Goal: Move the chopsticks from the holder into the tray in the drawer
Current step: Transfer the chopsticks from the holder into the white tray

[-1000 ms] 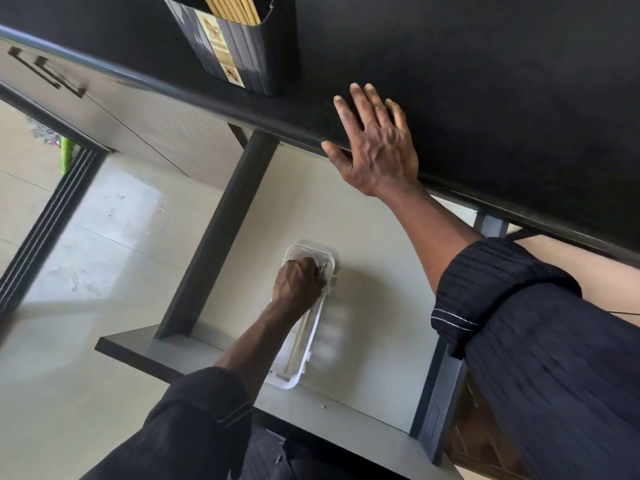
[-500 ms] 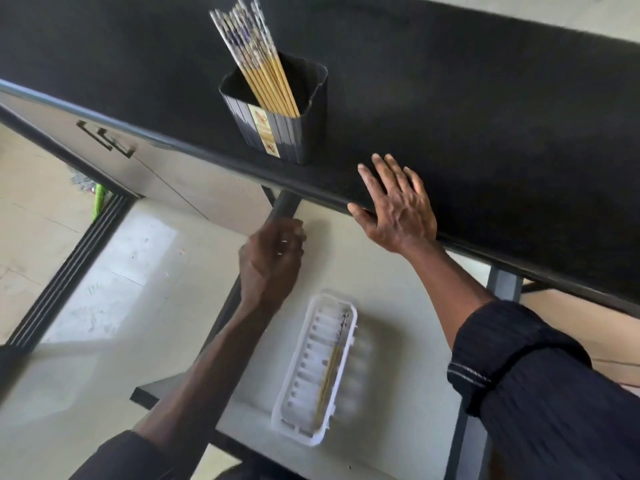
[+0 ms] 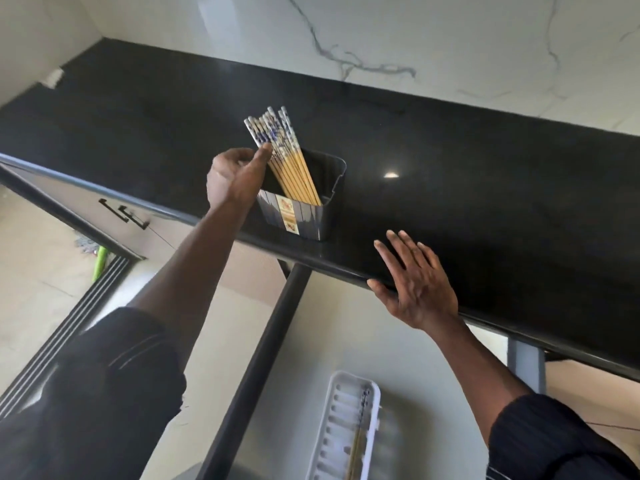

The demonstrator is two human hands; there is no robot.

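A dark grey holder (image 3: 306,221) stands near the front edge of the black countertop (image 3: 485,188). In it leans a bundle of several yellow chopsticks (image 3: 289,161) with blue-and-white tops. My left hand (image 3: 233,176) is at the bundle's left side. Its thumb tip touches the patterned tops and its fingers are curled; whether it grips one is hidden. My right hand (image 3: 415,285) lies flat with spread fingers on the counter's front edge. Below, in the open drawer (image 3: 311,334), a white slotted tray (image 3: 351,377) holds chopsticks (image 3: 358,441) lying along its right side.
The drawer's dark side rail (image 3: 263,358) runs diagonally under my left forearm. A closed cabinet front with a black handle (image 3: 124,213) is at the left. A marble wall (image 3: 381,39) backs the counter. A green object (image 3: 99,261) lies on the tiled floor.
My left hand rose from the tray in the drawer up to the chopstick bundle in the holder. The view tilted up. My right hand stayed on the counter edge.
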